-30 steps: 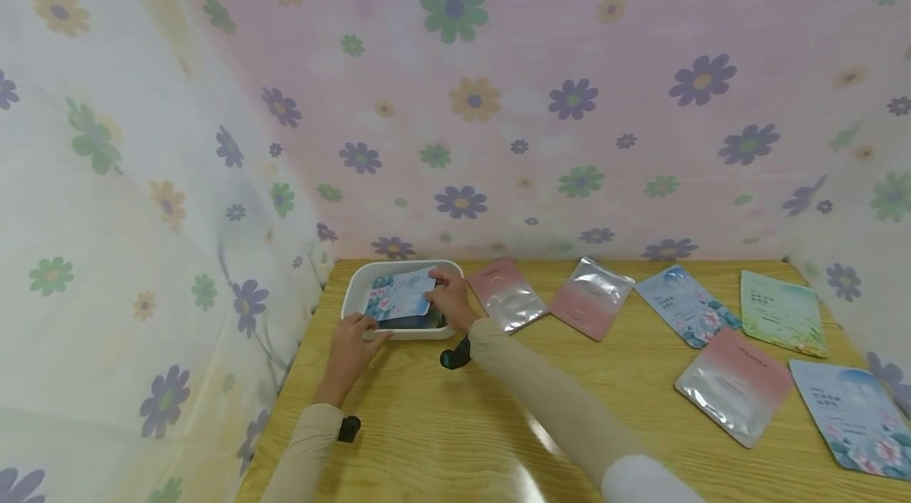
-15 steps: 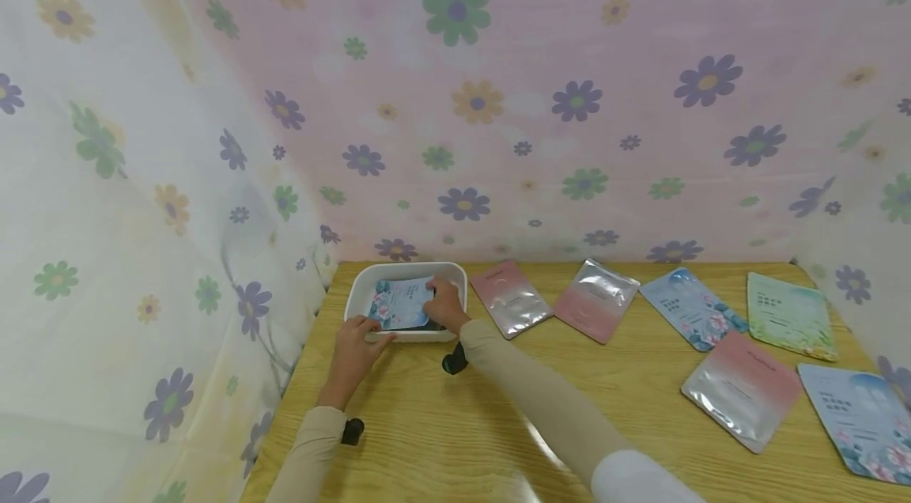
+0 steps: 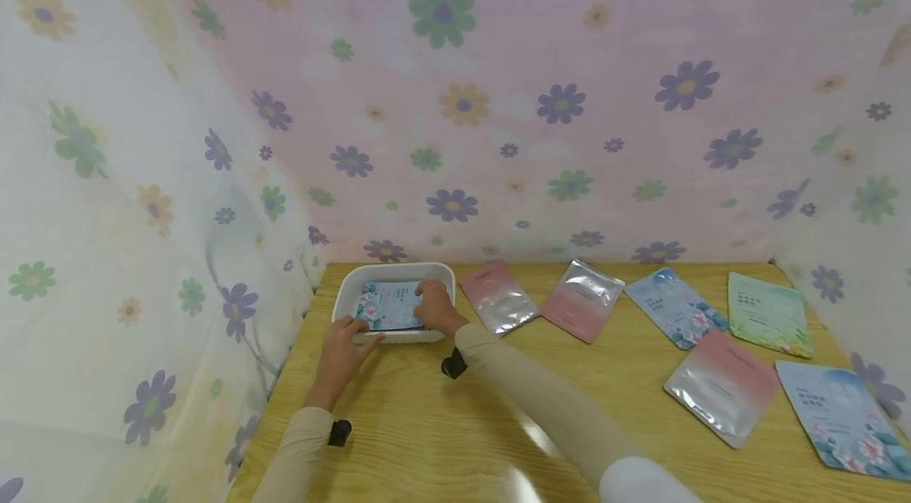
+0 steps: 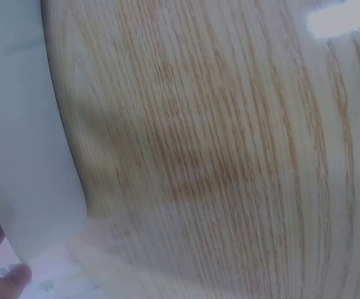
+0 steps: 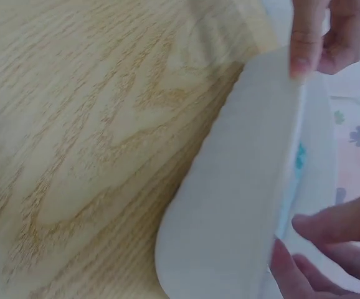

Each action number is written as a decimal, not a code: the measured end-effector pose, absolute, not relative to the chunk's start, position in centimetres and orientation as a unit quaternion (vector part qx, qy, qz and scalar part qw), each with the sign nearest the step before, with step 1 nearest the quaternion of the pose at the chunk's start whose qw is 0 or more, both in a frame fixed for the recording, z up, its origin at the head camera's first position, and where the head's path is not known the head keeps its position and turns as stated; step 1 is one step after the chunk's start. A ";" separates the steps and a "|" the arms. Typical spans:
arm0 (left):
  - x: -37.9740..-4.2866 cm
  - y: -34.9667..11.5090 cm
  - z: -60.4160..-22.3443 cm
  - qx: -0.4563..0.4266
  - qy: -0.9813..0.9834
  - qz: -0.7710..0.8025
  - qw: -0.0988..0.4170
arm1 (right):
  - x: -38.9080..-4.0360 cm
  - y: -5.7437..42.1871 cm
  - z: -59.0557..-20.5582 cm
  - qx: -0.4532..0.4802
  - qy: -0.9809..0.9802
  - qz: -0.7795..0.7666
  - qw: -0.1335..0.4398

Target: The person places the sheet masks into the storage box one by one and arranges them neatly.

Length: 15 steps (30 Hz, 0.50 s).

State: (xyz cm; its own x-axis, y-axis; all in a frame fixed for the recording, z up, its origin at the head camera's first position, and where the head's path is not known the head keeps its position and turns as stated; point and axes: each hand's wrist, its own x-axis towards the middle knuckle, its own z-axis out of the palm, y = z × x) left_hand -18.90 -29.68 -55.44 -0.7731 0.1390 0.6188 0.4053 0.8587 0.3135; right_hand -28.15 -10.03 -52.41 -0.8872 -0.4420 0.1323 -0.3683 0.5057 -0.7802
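Observation:
A blue sheet mask packet (image 3: 388,305) with pink flowers lies in the white bin (image 3: 342,305) at the table's far left, seen in the head view. My left hand (image 3: 340,353) grips the bin's near rim at its left end, with the thumb outside. In the right wrist view, the left hand (image 5: 332,31) holds that rim from above. My right hand (image 3: 437,307) reaches into the bin and pinches the packet's right end. The right wrist view shows the right hand (image 5: 336,249) with curled fingers by the packet's edge (image 5: 286,202); the exact contact is partly hidden.
Pink-and-silver packets (image 3: 500,297) (image 3: 584,300) (image 3: 723,387) lie on the wooden table (image 3: 455,424). Blue packets (image 3: 676,307) (image 3: 843,417) and a green packet (image 3: 769,313) lie to the right. Flowered cloth (image 3: 463,155) rises behind and at both sides.
The blue packet was raised and tilted in my right hand; it has come down flat inside the bin, the right hand lowering with it. My left hand stays on the rim.

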 end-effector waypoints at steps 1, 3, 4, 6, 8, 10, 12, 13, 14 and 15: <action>-18.9 -29.7 -55.5 -0.149 -0.916 -0.220 0.302 | -27.7 -9.7 -51.7 -0.238 0.867 -0.435 0.046; -18.8 -29.9 -55.5 -0.151 -0.916 -0.217 0.302 | -27.2 -9.2 -50.9 -0.251 0.868 -0.426 0.052; -18.8 -29.9 -55.5 -0.154 -0.915 -0.215 0.305 | -27.0 -9.0 -50.6 -0.259 0.865 -0.426 0.055; -18.8 -30.0 -55.5 -0.159 -0.912 -0.215 0.312 | -27.0 -8.5 -50.2 -0.275 0.857 -0.431 0.069; -18.8 -30.1 -55.4 -0.159 -0.910 -0.217 0.316 | -27.2 -8.0 -49.8 -0.288 0.847 -0.440 0.075; -18.9 -30.1 -55.2 -0.157 -0.911 -0.221 0.310 | -27.2 -7.3 -49.3 -0.293 0.841 -0.447 0.085; -18.8 -30.0 -55.0 -0.152 -0.914 -0.228 0.300 | -27.1 -6.5 -48.6 -0.290 0.838 -0.452 0.097; -18.8 -29.9 -55.0 -0.151 -0.915 -0.230 0.296 | -27.2 -6.1 -48.5 -0.287 0.837 -0.455 0.101; -18.7 -29.9 -54.9 -0.150 -0.916 -0.233 0.291 | -27.2 -5.8 -48.2 -0.282 0.837 -0.456 0.109; -18.7 -29.8 -54.9 -0.148 -0.917 -0.234 0.289 | -27.1 -5.4 -48.0 -0.280 0.835 -0.459 0.116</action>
State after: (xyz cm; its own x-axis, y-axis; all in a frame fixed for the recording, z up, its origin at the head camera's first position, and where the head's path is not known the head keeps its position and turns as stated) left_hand -18.66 -29.81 -54.89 -0.7892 0.1368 0.5986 0.4067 0.8469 0.3425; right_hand -27.09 -5.38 -47.99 -0.8167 -0.5736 0.0624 -0.3603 0.4225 -0.8317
